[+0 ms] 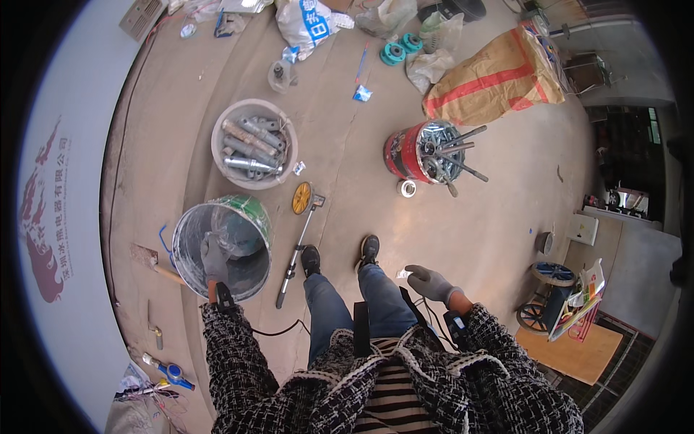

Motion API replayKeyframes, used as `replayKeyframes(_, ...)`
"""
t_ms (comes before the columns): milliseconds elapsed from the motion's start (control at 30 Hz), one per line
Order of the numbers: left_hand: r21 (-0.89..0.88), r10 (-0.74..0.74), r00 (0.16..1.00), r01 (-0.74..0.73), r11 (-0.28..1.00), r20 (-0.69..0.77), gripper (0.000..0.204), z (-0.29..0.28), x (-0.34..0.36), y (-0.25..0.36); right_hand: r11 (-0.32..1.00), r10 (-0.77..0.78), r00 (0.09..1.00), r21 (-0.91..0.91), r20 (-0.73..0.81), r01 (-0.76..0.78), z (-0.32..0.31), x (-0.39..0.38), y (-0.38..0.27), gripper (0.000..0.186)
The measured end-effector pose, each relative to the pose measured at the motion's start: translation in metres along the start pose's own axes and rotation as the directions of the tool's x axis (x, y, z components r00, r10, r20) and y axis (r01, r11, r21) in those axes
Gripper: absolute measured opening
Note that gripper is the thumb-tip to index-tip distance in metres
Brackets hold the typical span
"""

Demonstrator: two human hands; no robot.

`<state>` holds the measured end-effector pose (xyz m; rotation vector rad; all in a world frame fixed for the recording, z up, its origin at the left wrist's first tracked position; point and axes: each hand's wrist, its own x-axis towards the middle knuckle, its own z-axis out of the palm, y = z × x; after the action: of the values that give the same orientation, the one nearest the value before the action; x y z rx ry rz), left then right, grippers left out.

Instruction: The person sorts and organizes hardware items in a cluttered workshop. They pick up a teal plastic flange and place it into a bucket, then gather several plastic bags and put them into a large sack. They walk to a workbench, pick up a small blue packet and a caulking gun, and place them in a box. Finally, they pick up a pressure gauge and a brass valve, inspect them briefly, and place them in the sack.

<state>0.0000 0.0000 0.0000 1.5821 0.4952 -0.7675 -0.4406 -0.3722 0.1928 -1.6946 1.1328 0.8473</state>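
Note:
My left hand (pixel 214 259), in a grey glove, reaches down to the near rim of a metal bucket with a green outside (pixel 238 217); its fingers lie inside the wall and appear to grip the rim. My right hand (pixel 428 282), also grey-gloved, hangs free beside my right thigh with its fingers apart and nothing in it. Both of my shoes stand on the concrete floor just past the bucket.
A measuring wheel with a yellow disc (pixel 301 197) lies beside my left foot. Beyond it stand a grey tub of metal bolts (pixel 253 143) and a red bucket of bolts and rods (pixel 423 152). A hammer (pixel 148 257) lies at the left and a brown sack (pixel 499 76) far right.

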Motion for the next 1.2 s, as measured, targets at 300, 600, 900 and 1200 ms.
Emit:
replayKeyframes(300,0.593,0.555,0.829,-0.415,0.69,-0.065,0.058,0.035,-0.053,0.097,0.967,-0.109,0.975,0.208,-0.196,0.15,-0.137,0.042,0.002,0.049)
replayKeyframes(600,0.406,0.342,0.93,-0.367,0.837,0.135,0.045,0.339,-0.112,0.199,0.885,-0.369,0.878,0.174,-0.304,0.432,-0.296,0.162,-0.028,0.045)
replayKeyframes(900,0.492,0.094,0.899,-0.319,0.81,0.428,0.041,0.571,-0.058,0.294,0.597,-0.303,0.89,0.66,-0.341,0.456,-0.409,0.232,-0.122,0.049)
replayKeyframes(1200,0.657,-0.102,0.817,-0.375,0.654,0.568,0.047,0.736,0.082,0.366,0.452,-0.102,0.958,0.846,-0.266,0.283,-0.518,0.347,-0.214,0.053)
